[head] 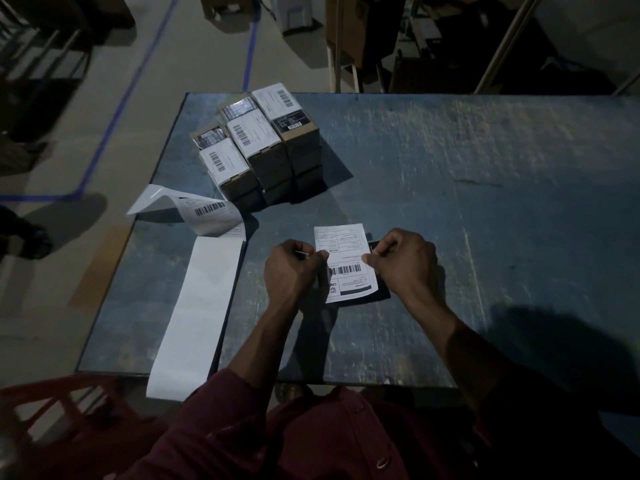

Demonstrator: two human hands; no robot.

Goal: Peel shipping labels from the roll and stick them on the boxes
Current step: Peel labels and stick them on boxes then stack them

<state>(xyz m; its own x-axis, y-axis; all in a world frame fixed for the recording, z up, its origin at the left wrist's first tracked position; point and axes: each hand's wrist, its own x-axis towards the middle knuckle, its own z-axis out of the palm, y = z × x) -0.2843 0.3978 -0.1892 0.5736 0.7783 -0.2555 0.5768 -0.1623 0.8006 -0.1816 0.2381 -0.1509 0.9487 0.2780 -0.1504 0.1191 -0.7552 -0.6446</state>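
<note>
Shipping label [346, 263]: one white sheet lying over a dark flat box [379, 289], between the two hands. Printed face up: ruled address panel at the far end, a barcode across the middle, a black band near the near edge. The print is too small to read with confidence.

Left hand [294, 268]: fingers curled, thumb and fingertips pinching the label's left edge, about halfway along.

Right hand [403, 259]: fingers curled, pinching the label's right edge level with the barcode. The hands are apart, one on each long side of the sheet.

Dark flat box: only its right and near margins show past the label, beneath the right hand's fingers. Contents not visible.

Stack of boxes [261, 147]: closed brown cartons in three columns, beyond and left of the left hand. Each top carton carries a white barcoded label; the farthest right one also has a black printed sticker. Text illegible. Contents not visible.

Label strip [194, 306]: white backing paper left of the left hand, running from beyond the table's near edge away toward the stack. Its far end curls over, showing one printed label with a barcode [213, 213].

Table [485, 202]: scuffed blue-grey top, bearing all of the above.

Red plastic chair [52, 403]: near left, below the table edge.
</note>
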